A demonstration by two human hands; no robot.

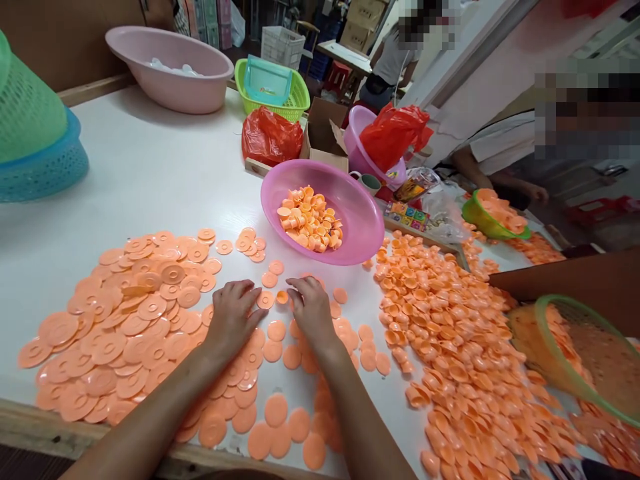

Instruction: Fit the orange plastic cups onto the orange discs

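Observation:
My left hand (235,316) is closed, its thumb and index finger at the edge of a flat orange plastic disc (265,299) with a raised ring. Just right of that disc, my right hand (311,308) pinches a small orange plastic cup (282,297) at its fingertips. Cup and disc sit close together; whether they touch I cannot tell. A broad heap of similar discs (150,308) spreads to the left, and more lie under and between my forearms. On the right lies a large pile of small orange cup-shaped pieces (450,347).
Beyond my hands stands a pink bowl (350,193) with orange pieces in it. A pale pink basin (170,73), stacked baskets (30,127), a red bag (273,137) and a cardboard box (323,137) stand farther back. A tilted green basket (545,320) lies right. Another person sits behind it.

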